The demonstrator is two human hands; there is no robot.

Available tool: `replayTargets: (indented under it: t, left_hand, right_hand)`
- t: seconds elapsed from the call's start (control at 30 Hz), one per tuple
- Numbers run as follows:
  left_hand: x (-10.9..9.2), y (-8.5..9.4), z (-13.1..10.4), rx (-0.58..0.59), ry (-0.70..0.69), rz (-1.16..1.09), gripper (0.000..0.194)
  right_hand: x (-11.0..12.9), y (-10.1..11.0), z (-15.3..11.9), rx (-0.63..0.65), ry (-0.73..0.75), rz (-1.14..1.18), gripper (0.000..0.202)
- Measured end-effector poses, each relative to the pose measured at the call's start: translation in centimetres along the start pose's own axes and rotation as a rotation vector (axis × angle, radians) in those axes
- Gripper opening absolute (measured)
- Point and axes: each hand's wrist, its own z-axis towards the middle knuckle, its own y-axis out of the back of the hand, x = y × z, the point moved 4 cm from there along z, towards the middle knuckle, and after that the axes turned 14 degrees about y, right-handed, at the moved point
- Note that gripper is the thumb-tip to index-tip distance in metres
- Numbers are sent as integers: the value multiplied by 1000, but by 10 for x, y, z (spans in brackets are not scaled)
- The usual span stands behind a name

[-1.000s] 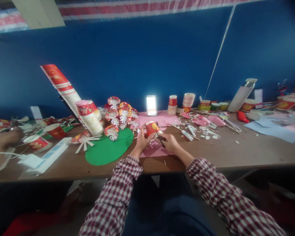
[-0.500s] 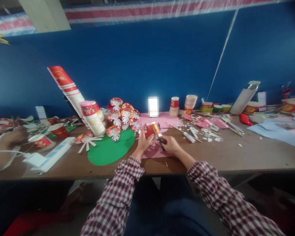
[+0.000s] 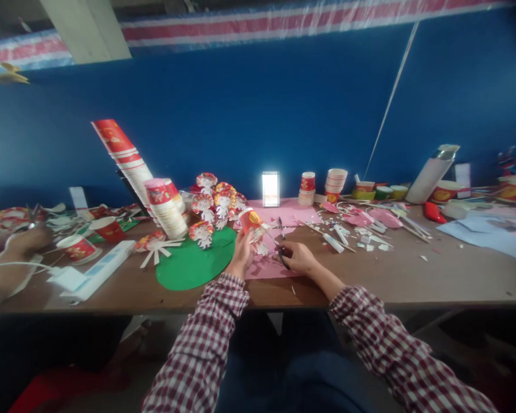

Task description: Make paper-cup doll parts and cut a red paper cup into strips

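Observation:
My left hand (image 3: 241,252) is closed around a red paper cup (image 3: 250,218) with a yellow mark, tilted above the pink paper (image 3: 266,268). In my right hand (image 3: 300,257) are dark-handled scissors (image 3: 282,258), with the blades pointing up and left toward the cup. One blade reaches close to the cup's side; whether it touches I cannot tell. Small scraps lie on the pink paper beneath both hands. To the left, a green oval sheet (image 3: 189,269) lies near my left hand, with several paper figures (image 3: 202,232) with red and yellow frilled heads behind it.
Leaning stacks of paper cups (image 3: 122,152) stand at the left, near a white power strip (image 3: 105,269). A co-worker's hand (image 3: 28,241) holds scissors at far left. More cups (image 3: 336,182) stand behind on the right, with a glue tube (image 3: 333,242), paper scraps and sticks before them.
The cup has tipped and moved slightly left in my left hand. The scissors have come away from it a little, their blades now spread apart. The view has shifted slightly.

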Motion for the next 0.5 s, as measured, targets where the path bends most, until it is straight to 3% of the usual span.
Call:
replayTargets:
  t: [0.23, 0.5]
  left_hand:
    - [-1, 5, 2, -7, 21, -21, 29]
    - [-2, 10, 6, 11, 17, -73, 35]
  right_hand:
    - [5, 3, 0, 24, 5, -90, 39]
    - [10, 6, -4, 28, 46, -426, 23]
